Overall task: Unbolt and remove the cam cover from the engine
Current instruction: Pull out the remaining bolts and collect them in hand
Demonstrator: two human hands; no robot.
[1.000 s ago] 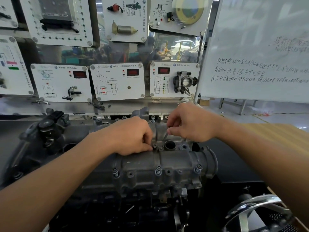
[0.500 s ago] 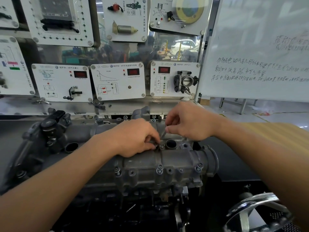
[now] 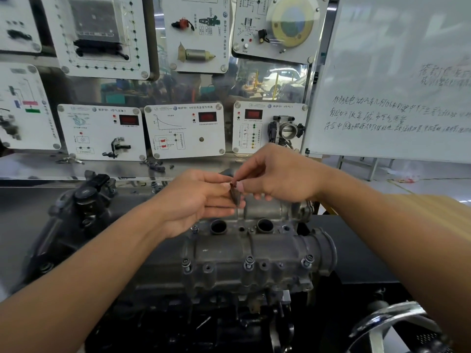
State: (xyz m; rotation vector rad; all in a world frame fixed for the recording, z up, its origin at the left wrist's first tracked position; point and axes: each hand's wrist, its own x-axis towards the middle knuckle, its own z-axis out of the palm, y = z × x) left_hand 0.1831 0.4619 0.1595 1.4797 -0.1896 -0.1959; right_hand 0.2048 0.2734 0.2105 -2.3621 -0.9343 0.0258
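Observation:
The grey cam cover lies across the engine at the centre, with two round plug wells and an empty bolt hole between them. Several bolts stand along its near edge. My right hand is raised above the cover and pinches a dark bolt between thumb and forefinger, its shank pointing down. My left hand is held just left of it, palm up with fingers straight, its fingertips beside the bolt.
A black engine part sits at the left end of the engine. Training panels fill the wall behind, and a whiteboard stands at the right. A chrome handwheel is at the lower right.
Both hands have lifted off the cover. The right hand now holds a bolt up in the air, the left hand has opened beside it, and the plug wells and bolt hole are uncovered.

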